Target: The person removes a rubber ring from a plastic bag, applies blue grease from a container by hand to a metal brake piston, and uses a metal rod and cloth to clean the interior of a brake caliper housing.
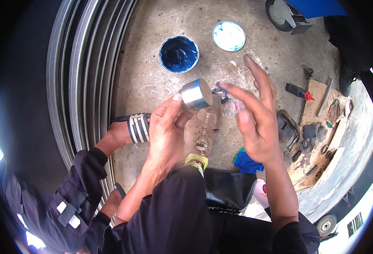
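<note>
My left hand [169, 127] holds a shiny metal cylinder [195, 95] by its side, tilted, above my brown laced shoe. Blue smears show on the cylinder's lower edge. To the right of it, my right hand [256, 117] is raised with fingers apart, holding nothing; a dark smudge marks one fingertip. On the concrete floor beyond stands a round tub of dark blue grease or paint [178, 54]. Its likely lid, a white disc with blue smears [228, 36], lies beside it. Crumpled clear plastic [234, 106] lies on the floor, partly hidden behind my right hand.
Metal rails [88, 73] run along the left, near another person's sandalled foot [120, 131]. At right, cardboard [313, 101] bears a metal rod, rags and rings, with a black bottle with a red cap [299, 92] beside it. A caster wheel [280, 16] stands at top right.
</note>
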Demonstrator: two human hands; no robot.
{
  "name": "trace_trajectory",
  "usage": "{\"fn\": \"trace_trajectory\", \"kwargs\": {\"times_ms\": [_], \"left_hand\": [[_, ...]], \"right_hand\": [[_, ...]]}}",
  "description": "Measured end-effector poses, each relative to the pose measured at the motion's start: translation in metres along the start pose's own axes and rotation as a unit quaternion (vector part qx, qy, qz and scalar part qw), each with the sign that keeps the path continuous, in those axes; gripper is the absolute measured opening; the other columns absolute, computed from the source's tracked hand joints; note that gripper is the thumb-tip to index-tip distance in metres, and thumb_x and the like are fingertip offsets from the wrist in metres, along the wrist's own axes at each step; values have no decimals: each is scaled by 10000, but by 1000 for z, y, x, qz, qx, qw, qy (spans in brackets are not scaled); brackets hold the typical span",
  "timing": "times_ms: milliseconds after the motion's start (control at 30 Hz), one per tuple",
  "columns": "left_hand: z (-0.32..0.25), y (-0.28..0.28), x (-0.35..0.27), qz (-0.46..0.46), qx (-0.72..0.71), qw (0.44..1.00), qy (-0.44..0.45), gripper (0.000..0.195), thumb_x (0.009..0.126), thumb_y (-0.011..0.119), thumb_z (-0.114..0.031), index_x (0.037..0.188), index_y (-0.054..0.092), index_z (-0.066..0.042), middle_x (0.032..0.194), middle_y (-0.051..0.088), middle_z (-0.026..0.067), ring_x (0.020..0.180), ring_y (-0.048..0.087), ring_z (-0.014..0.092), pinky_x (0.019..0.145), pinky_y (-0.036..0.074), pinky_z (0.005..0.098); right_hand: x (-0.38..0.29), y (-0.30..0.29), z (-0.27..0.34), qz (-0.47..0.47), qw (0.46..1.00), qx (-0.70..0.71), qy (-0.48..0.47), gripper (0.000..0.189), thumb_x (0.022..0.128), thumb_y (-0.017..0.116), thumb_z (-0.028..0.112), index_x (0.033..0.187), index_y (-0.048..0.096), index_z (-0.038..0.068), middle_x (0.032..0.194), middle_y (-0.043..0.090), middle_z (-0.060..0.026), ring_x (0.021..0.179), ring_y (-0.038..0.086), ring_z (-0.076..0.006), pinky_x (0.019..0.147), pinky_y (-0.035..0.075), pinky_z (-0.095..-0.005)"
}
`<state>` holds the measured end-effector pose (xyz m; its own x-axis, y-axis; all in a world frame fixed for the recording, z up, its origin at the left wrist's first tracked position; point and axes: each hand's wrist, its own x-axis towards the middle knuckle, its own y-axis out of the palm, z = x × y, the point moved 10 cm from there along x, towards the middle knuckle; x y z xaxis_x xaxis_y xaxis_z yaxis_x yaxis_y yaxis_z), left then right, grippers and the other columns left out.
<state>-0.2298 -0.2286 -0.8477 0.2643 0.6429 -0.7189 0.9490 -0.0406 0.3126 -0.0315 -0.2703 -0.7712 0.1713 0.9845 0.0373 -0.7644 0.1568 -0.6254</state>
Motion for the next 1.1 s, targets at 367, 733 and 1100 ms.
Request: {"fn": "trace_trajectory", "kwargs": {"times_ms": [367,733,1100], "left_hand": [[11,-87,8,-124,-207,970,-15,171,1068,657,-263,1071,639,-93,883,556,-35,661,435,67,880,444,329],[7,-94,16,-107,-232,967,-14,154,1061,669,-253,1027,661,-103,912,590,-33,672,437,72,863,439,336],[6,-89,11,-98,-239,966,-15,155,1066,656,-250,1052,664,-96,925,601,-24,668,433,72,858,429,330]], "right_hand": [[92,121,-12,134,968,-192,-89,300,812,684,-3,1079,793,80,1748,250,-227,1634,136,-474,1284,93,-718],[102,139,-25,126,975,-175,-49,215,794,678,3,985,772,27,1735,242,-286,1626,116,-516,1245,60,-785],[98,121,-47,137,984,-112,31,424,824,670,32,1218,759,161,1733,251,-268,1624,132,-505,1272,101,-712]]}}
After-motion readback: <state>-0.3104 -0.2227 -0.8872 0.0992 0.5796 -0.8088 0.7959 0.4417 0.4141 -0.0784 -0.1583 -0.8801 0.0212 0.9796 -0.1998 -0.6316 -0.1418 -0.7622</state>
